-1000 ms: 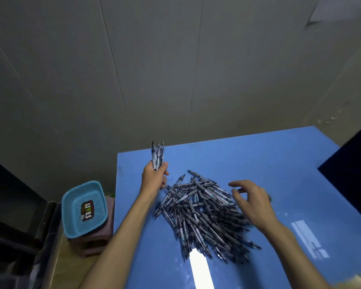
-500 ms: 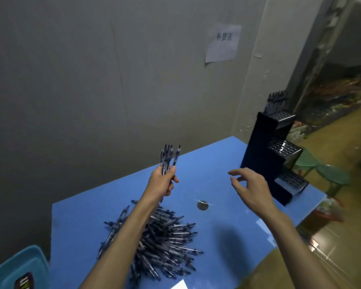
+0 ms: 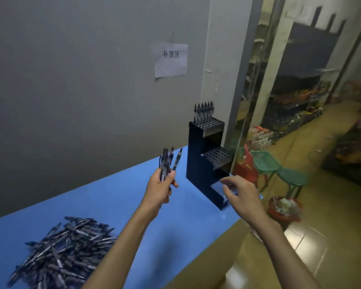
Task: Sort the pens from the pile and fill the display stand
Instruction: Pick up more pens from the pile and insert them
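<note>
The display stand (image 3: pixel 206 161) at the far end of the blue surface (image 3: pixel 113 197) has only one row of pens (image 3: pixel 203 111) in its top tier; the lower tiers look empty. Your left hand (image 3: pixel 159 189) grips a small bundle of pens (image 3: pixel 169 162) near the stand, your right hand (image 3: pixel 242 193) is relaxed and holds nothing, and the big pile (image 3: pixel 61 253) remains, so most work is left.

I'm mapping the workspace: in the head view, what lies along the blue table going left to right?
Pile of pens → left hand holding a bunch of pens → black display stand → right hand.
</note>
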A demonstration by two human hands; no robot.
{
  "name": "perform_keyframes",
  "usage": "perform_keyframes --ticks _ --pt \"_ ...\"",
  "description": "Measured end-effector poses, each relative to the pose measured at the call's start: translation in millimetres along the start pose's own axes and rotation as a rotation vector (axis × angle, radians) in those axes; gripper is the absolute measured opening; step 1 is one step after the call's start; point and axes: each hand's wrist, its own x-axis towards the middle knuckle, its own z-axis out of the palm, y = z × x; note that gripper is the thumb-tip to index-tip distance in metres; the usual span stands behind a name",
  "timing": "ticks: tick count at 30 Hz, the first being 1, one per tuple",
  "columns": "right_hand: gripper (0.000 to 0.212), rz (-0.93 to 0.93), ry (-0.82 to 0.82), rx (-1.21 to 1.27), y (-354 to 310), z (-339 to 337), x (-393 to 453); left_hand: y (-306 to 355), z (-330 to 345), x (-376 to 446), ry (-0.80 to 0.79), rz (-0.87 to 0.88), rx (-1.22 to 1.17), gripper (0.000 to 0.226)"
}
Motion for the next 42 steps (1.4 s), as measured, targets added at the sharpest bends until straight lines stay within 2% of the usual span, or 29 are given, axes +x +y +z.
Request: perform_keyframes --ticks 11,22,28,32,38,42 --pt "0.017 -0.067 0.023 0.006 80 -64 54 16 106 31 0.030 0.047 -0.010 0.012" --pt "0.019 -0.236 -0.009 -0.005 125 -61 197 25 169 142 0.135 0.118 -0.047 0.016" --pt "0.020 -0.295 -0.053 0.021 142 -57 261 28 194 187 0.193 0.153 -0.062 0.009" --pt "0.021 -0.324 -0.072 0.078 146 -50 293 33 207 208 0.269 0.195 -0.020 0.005" --pt "0.022 -0.408 -0.109 0.183 145 -47 334 36 225 227 0.366 0.204 0.074 0.012" --pt "0.021 -0.455 -0.148 0.293 141 -47 360 40 237 233 0.485 0.203 0.091 0.012"
